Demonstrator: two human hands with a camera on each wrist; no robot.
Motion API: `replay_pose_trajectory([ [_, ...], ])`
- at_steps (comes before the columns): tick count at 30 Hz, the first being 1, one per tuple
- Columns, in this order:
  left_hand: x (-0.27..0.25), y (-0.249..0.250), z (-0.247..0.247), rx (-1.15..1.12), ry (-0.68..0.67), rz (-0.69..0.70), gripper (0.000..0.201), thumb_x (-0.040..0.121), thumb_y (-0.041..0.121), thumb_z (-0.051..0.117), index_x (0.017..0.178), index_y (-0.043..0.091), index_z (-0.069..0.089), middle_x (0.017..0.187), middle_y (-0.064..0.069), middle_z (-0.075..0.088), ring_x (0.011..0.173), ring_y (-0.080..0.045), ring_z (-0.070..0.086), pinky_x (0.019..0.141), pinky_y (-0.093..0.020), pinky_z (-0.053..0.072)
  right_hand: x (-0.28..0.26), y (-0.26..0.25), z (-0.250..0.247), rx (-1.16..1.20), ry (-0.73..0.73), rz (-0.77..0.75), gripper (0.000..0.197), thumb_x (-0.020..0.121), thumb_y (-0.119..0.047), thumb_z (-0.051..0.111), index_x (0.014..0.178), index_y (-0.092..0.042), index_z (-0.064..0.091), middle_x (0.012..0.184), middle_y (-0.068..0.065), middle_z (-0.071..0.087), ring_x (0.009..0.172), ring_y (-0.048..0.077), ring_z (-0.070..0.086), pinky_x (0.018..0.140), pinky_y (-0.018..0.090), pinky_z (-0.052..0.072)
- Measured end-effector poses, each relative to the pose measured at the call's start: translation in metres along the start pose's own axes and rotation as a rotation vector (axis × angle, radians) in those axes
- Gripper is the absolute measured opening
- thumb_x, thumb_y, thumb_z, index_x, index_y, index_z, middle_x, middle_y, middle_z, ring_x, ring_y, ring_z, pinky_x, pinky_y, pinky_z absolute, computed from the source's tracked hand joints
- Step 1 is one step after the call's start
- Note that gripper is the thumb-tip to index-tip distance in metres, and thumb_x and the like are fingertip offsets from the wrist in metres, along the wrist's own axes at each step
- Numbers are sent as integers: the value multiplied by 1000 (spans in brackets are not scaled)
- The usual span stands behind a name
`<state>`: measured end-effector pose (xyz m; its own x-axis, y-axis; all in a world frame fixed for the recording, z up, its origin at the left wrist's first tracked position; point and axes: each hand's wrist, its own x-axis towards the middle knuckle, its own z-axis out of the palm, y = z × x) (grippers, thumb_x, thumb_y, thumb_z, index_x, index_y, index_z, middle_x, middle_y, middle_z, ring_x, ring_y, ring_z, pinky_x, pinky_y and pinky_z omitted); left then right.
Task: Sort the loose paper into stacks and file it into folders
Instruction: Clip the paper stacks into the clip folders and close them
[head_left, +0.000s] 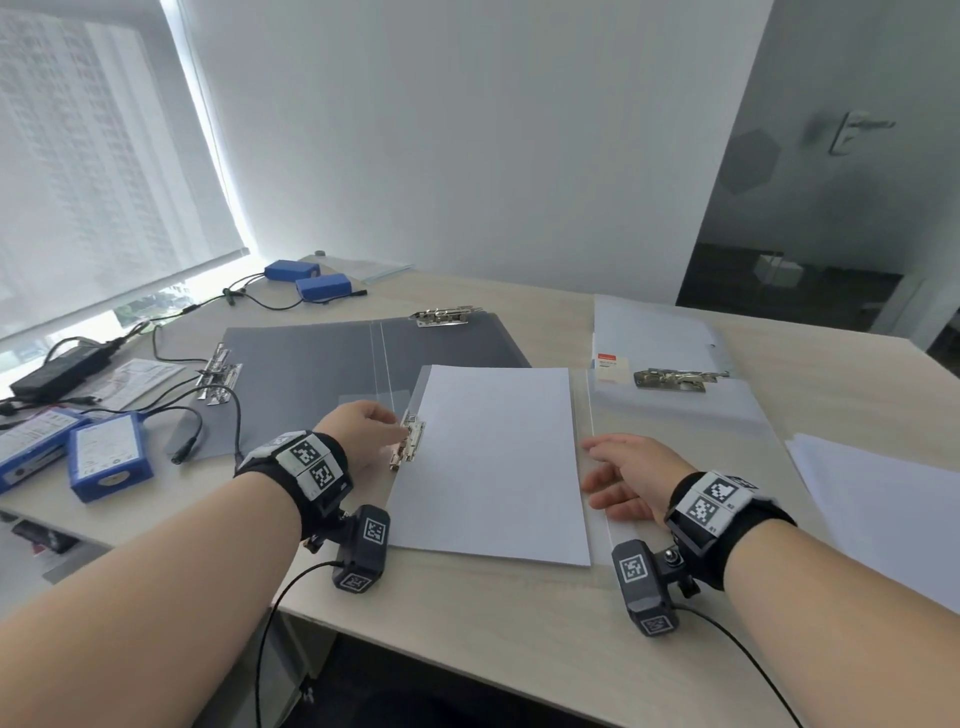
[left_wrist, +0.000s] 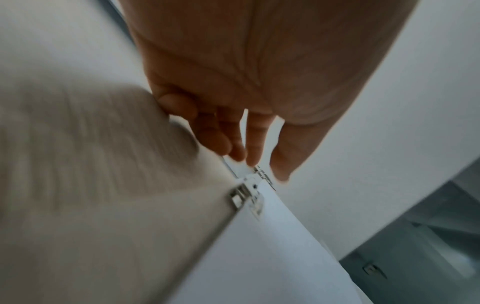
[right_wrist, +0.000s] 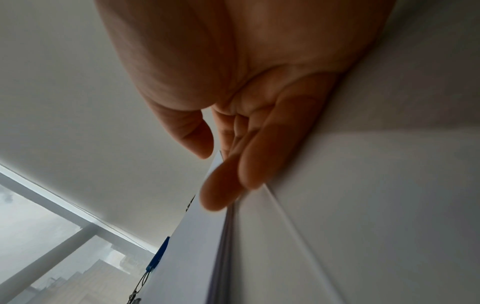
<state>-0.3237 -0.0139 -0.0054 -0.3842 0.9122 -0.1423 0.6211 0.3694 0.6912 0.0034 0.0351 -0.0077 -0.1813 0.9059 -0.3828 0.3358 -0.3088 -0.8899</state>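
A stack of white paper (head_left: 493, 462) lies in an open translucent folder (head_left: 670, 415) at the table's near middle. A metal clip (head_left: 408, 441) sits on the stack's left edge. My left hand (head_left: 400, 423) is at the clip's far end, and in the left wrist view the thumb and forefinger of this hand (left_wrist: 265, 168) pinch the clip (left_wrist: 246, 197) lever between their tips. My right hand (head_left: 597, 467) lies flat on the folder, with its fingers (right_wrist: 226, 185) straight along the right edge of the paper (right_wrist: 192, 246).
An open grey folder (head_left: 311, 364) with two metal clips lies behind on the left. A second pale folder (head_left: 654, 327) and its clip (head_left: 675, 379) lie at the back right. Loose sheets (head_left: 883, 499) are at the right edge. Blue battery packs (head_left: 109, 457), cables and a black adapter (head_left: 57, 369) crowd the left.
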Motion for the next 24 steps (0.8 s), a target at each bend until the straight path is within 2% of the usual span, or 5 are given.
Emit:
replay_pose_trajectory([
  [5, -34, 40, 16, -304, 84, 102, 12, 96, 24, 62, 99, 17, 71, 86, 2, 67, 67, -11, 56, 59, -22, 45, -20, 2, -5, 75, -5, -52, 22, 101, -25, 55, 118, -14, 64, 88, 13, 68, 58, 22, 64, 55, 29, 52],
  [11, -86, 110, 78, -570, -167, 184, 13, 96, 23, 63, 97, 15, 73, 82, 2, 72, 75, -13, 68, 68, -29, 50, -63, 5, -42, 114, 43, -172, 20, 97, -28, 57, 107, -19, 71, 86, 6, 72, 70, 20, 67, 57, 28, 51],
  [17, -131, 180, 156, -881, -434, 138, 13, 98, 16, 60, 95, 13, 72, 79, -2, 71, 75, -17, 69, 64, -30, 48, -110, 36, -127, 86, 292, -194, 18, 96, -28, 58, 99, -20, 73, 85, -3, 74, 79, 14, 66, 69, 29, 48],
  [20, -148, 209, 191, -832, -513, 180, 13, 98, 16, 59, 96, 13, 72, 87, -2, 76, 81, -16, 72, 67, -31, 52, -132, 63, -185, 88, 474, -146, 19, 95, -26, 60, 99, -15, 74, 95, 0, 75, 85, 15, 63, 74, 30, 43],
  [24, -164, 242, 233, -537, -540, 363, 17, 96, 16, 58, 100, 20, 75, 99, 7, 78, 98, -12, 71, 82, -32, 54, -152, 103, -256, 78, 667, -22, 23, 94, -23, 62, 104, -5, 72, 101, 4, 70, 85, 17, 58, 67, 29, 38],
])
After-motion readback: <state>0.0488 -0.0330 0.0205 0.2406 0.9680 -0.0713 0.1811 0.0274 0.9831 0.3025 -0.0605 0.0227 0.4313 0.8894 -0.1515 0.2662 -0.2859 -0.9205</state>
